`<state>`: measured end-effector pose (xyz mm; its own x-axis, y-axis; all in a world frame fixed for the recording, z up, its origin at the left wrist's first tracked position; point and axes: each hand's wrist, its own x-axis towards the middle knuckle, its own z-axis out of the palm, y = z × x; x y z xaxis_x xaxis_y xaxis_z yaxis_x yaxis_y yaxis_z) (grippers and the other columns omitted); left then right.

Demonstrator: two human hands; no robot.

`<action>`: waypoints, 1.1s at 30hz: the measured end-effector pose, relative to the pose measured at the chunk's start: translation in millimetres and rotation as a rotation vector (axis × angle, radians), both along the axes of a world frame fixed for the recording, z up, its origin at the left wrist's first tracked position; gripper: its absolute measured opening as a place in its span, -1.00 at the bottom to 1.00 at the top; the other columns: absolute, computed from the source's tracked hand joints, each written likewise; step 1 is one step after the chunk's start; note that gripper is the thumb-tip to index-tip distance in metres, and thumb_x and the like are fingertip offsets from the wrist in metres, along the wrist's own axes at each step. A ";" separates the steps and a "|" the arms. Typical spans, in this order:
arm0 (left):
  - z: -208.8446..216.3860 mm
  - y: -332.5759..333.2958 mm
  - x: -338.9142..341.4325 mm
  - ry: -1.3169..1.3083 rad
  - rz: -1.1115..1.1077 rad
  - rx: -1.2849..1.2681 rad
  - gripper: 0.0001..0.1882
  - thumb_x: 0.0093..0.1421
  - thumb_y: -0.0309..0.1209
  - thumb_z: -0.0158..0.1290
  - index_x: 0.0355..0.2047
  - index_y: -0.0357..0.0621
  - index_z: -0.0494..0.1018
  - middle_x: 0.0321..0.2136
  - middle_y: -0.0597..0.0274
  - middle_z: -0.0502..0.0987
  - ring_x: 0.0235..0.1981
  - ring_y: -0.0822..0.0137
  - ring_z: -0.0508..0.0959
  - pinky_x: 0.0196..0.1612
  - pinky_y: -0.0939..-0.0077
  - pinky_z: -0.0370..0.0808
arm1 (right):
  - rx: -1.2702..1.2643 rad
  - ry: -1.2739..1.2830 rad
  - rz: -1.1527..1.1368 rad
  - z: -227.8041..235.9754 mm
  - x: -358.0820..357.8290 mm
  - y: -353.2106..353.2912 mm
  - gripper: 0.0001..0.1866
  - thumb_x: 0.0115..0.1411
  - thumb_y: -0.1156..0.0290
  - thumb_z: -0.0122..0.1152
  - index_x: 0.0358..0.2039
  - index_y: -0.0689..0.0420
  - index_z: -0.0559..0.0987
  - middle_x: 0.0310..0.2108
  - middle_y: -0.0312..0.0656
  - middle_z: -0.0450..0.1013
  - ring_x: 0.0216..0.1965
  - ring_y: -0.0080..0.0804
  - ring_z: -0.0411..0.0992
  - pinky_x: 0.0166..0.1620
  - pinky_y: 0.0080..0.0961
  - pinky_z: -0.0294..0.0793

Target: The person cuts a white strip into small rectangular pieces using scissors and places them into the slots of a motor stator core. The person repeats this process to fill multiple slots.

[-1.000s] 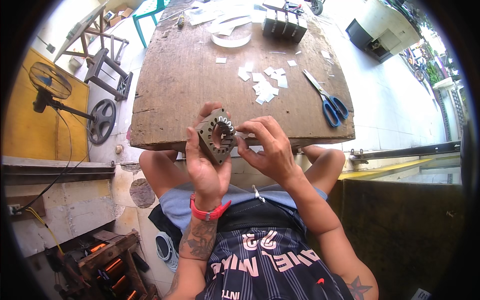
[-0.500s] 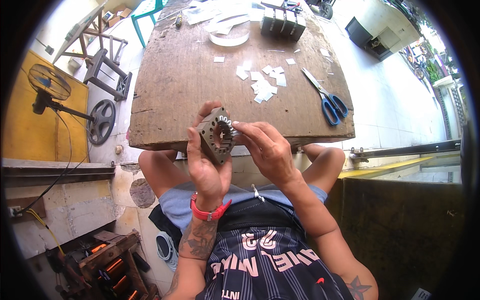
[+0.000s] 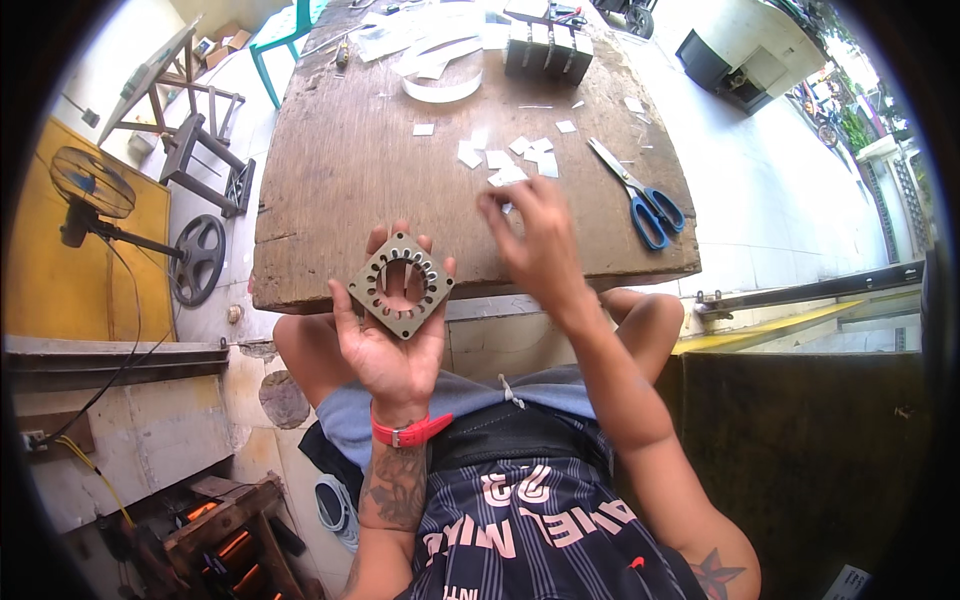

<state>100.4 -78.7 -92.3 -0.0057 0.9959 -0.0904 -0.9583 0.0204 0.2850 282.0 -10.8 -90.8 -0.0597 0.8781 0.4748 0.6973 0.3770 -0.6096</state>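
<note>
My left hand (image 3: pixel 388 365) lies palm up just off the table's near edge. It cradles a square metal stator core (image 3: pixel 362 284) with a round bore, fingers behind it and thumb along its side. White slot liners show in several slots along the upper and right part of the bore; other slots look dark. Over the table, my right hand (image 3: pixel 545 240) reaches to small white paper pieces (image 3: pixel 497 159), its fingers bent down at the nearest ones. Motion blurs the fingertips, so whether they pinch a piece is unclear.
On the wooden table (image 3: pixel 340 170), blue-handled scissors (image 3: pixel 648 212) lie open at the right. A white curled strip (image 3: pixel 445 93) and a dark banded metal block (image 3: pixel 548 55) are farther back. A standing fan (image 3: pixel 92 185) and a green chair (image 3: pixel 262 70) stand to the left.
My right hand has left the stator core and moved up to the paper pieces. My left hand has turned the core face up and shifted slightly left and down.
</note>
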 end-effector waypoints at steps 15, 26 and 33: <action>5.3 -0.3 -5.0 0.026 -0.041 0.022 -0.21 0.51 0.24 -0.25 0.52 -0.02 0.13 0.45 0.04 0.28 0.46 -0.06 0.28 0.46 -0.16 0.28 | -0.105 0.564 0.106 4.2 -17.1 -3.8 -0.85 0.42 0.48 0.23 -0.05 0.21 0.62 -0.27 -0.14 0.60 -0.26 -0.42 0.60 -0.18 -0.46 0.57; 11.4 -7.4 18.1 0.283 0.096 0.162 -0.19 0.54 0.16 -0.25 0.53 -0.21 0.05 0.45 0.02 0.24 0.44 0.12 0.30 0.42 0.20 0.33 | 0.224 0.109 0.242 15.9 -18.0 -57.6 -0.64 0.09 0.66 0.43 -0.07 0.16 0.66 -0.20 -0.12 0.59 -0.18 -0.17 0.60 -0.14 -0.31 0.63; 8.2 -7.3 20.9 0.408 0.130 0.217 -0.20 0.55 0.13 -0.27 0.53 -0.23 0.04 0.46 0.02 0.23 0.43 0.14 0.31 0.46 0.20 0.27 | 0.191 0.022 0.282 10.6 -18.8 -64.5 -0.64 0.15 0.61 0.40 -0.02 0.14 0.63 -0.19 -0.11 0.57 -0.14 -0.11 0.58 -0.10 -0.26 0.62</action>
